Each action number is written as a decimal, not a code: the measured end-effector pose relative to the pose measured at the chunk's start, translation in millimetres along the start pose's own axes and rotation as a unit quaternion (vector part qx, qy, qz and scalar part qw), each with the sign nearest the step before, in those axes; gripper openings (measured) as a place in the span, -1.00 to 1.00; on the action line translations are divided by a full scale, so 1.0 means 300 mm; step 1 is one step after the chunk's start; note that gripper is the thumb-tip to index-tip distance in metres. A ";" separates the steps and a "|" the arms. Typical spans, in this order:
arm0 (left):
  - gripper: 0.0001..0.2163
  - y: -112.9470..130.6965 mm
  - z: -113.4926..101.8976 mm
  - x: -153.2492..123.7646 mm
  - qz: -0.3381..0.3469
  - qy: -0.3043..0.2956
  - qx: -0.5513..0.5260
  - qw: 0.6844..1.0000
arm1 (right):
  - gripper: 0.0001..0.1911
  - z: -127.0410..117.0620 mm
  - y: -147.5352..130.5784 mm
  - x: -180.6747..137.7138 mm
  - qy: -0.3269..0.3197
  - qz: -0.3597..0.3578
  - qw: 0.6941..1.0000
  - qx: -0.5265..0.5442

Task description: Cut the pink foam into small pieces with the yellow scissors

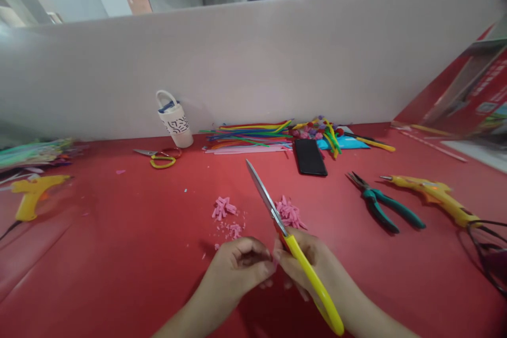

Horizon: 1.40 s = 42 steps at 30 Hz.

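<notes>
My right hand (307, 266) grips yellow-handled scissors (277, 219), whose steel blades point up and away over the red table. My left hand (237, 264) is curled in a pinch right beside the scissors' pivot, holding a small pink piece that I can barely see. Just beyond my hands lie two little heaps of cut pink bits, the left heap (225, 208) and the right heap (290, 212), with crumbs scattered between them.
A black phone (310, 157), teal pliers (382, 206) and a yellow glue gun (433, 196) lie to the right. Coloured pipe cleaners (249, 134) and pompoms line the white partition. A white cup (175, 121), second scissors (160, 157) and another glue gun (31, 193) sit left.
</notes>
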<state>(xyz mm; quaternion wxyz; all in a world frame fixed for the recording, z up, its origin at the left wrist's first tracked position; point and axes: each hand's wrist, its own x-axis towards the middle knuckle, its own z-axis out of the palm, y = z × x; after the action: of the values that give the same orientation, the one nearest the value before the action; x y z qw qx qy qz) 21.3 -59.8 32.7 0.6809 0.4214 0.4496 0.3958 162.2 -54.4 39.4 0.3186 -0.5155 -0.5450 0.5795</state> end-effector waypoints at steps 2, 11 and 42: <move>-0.95 -0.007 0.007 0.001 -0.003 0.007 0.010 1.000 | -0.83 0.005 -0.005 0.002 0.002 0.006 1.000 -0.001; -0.93 0.024 -0.033 0.007 0.012 0.081 -0.040 0.996 | -0.71 -0.035 0.001 0.001 0.009 -0.097 0.982 -0.161; -0.93 0.078 -0.090 -0.009 0.111 0.127 -0.215 0.962 | -0.76 -0.048 0.065 0.001 0.046 -0.241 0.802 -0.545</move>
<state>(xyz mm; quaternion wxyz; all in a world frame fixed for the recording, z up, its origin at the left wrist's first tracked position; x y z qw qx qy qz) -8.9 -48.6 48.7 0.6443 0.2585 0.3875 0.6065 179.5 -53.8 22.4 0.1394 -0.4826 -0.8621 0.0671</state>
